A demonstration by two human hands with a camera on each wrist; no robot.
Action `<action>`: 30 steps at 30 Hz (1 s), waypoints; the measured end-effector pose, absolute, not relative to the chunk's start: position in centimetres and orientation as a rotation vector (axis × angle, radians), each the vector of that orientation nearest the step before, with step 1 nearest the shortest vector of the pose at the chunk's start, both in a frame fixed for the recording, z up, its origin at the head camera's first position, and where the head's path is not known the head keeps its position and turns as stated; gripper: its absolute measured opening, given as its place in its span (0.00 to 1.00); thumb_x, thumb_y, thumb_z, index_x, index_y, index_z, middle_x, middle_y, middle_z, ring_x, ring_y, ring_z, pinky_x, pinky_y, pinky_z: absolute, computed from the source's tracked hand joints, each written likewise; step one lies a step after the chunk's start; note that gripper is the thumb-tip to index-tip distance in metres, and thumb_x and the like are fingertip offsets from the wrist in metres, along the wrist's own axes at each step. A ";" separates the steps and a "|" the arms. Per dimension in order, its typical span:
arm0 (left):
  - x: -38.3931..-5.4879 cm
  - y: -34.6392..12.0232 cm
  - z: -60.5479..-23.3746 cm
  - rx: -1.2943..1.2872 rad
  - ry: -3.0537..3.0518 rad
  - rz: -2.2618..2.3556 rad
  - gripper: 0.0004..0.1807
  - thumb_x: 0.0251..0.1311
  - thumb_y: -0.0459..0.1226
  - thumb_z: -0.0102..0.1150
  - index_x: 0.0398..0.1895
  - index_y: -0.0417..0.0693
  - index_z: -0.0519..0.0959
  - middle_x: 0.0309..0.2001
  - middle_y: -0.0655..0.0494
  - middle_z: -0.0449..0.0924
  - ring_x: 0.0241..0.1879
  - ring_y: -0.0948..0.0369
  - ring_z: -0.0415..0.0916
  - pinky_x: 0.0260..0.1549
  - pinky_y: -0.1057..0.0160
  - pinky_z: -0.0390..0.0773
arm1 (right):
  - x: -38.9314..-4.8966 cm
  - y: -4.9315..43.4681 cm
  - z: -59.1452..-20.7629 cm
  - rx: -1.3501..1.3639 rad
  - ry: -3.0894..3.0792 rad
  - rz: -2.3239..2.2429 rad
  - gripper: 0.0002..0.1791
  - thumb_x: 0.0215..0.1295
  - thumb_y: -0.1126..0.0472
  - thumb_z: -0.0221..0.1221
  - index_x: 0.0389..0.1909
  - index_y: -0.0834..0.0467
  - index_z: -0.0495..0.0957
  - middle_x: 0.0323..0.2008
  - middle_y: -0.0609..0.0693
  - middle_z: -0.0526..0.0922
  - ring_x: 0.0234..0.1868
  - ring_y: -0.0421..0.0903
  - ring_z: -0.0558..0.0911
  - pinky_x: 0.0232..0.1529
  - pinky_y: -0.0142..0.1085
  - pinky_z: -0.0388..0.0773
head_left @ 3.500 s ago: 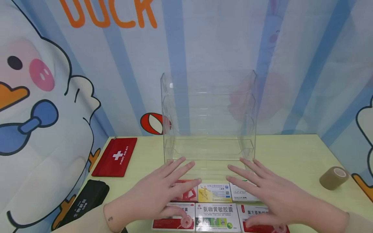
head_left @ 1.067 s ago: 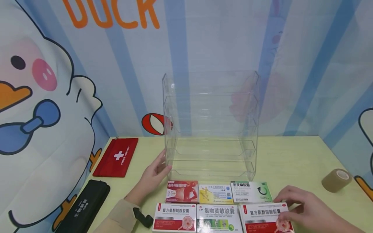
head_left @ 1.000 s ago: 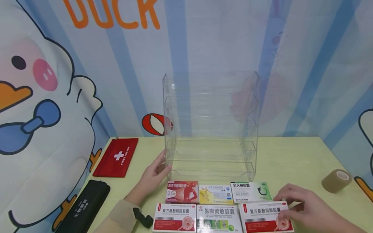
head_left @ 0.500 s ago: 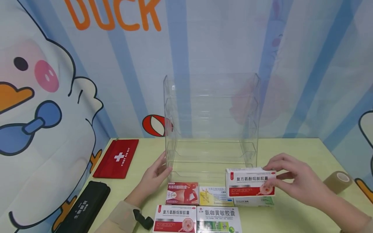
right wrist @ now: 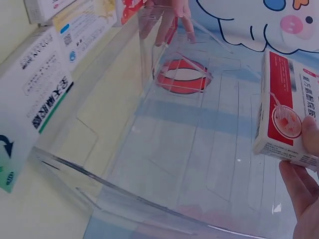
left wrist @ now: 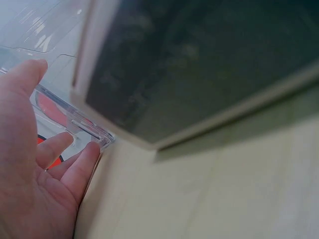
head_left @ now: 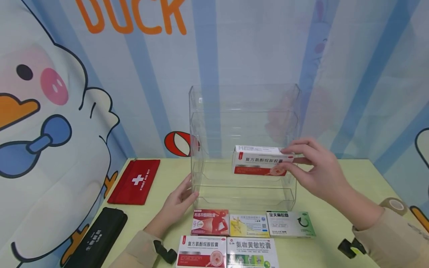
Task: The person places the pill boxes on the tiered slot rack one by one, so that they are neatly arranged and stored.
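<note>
My right hand pinches the right end of a red-and-white medicine box between thumb and fingers. The box is raised in front of the clear acrylic tiered rack, near its middle; in the right wrist view the same box shows at the right edge. My left hand holds the rack's lower left side. In the left wrist view, the thumb and fingers of that hand lie on either side of the clear side panel.
Below the rack lie a red box, a yellow-and-white box, a green-and-white box, another red-and-white box and a green-banded white box. A first aid pouch, black case and tan roll flank them.
My right hand has picked the red-and-white box up from the front row's right end and carried it up and left to the rack. My left hand came to the rack's side earlier and stays there.
</note>
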State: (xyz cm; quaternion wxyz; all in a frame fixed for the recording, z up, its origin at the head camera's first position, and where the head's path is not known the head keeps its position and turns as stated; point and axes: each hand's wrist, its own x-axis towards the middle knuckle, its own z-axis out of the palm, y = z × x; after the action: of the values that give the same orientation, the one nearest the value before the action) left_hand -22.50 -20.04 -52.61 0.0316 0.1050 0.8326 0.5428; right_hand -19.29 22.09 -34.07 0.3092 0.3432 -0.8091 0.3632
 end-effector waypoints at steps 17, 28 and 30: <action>-22.5 -20.0 -52.6 0.339 2.560 1.684 0.43 0.79 0.51 0.63 0.90 0.74 0.54 0.85 0.47 0.67 0.81 0.41 0.71 0.77 0.40 0.75 | -26.5 16.6 -28.0 0.714 -2.022 1.039 0.15 0.67 0.73 0.73 0.53 0.69 0.85 0.54 0.65 0.78 0.55 0.51 0.86 0.58 0.15 0.81; -22.5 -20.0 -52.5 0.337 2.550 1.691 0.42 0.80 0.51 0.63 0.90 0.76 0.54 0.85 0.46 0.67 0.81 0.40 0.71 0.78 0.40 0.75 | -29.4 13.7 -26.5 0.525 -2.067 1.083 0.15 0.74 0.67 0.69 0.58 0.66 0.83 0.60 0.62 0.75 0.64 0.53 0.86 0.68 0.45 0.87; -22.4 -20.0 -52.5 0.342 2.550 1.696 0.42 0.80 0.50 0.63 0.90 0.76 0.54 0.85 0.46 0.67 0.81 0.40 0.71 0.78 0.40 0.75 | -30.0 13.2 -26.3 0.516 -2.078 1.075 0.15 0.75 0.66 0.69 0.58 0.66 0.82 0.60 0.62 0.75 0.64 0.52 0.85 0.69 0.46 0.87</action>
State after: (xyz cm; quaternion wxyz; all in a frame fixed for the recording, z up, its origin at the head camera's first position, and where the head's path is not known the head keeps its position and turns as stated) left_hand -22.35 -20.02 -52.50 0.0300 0.1108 0.8271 0.5502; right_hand -29.99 13.24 -26.34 0.3643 0.2005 -0.8077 0.4179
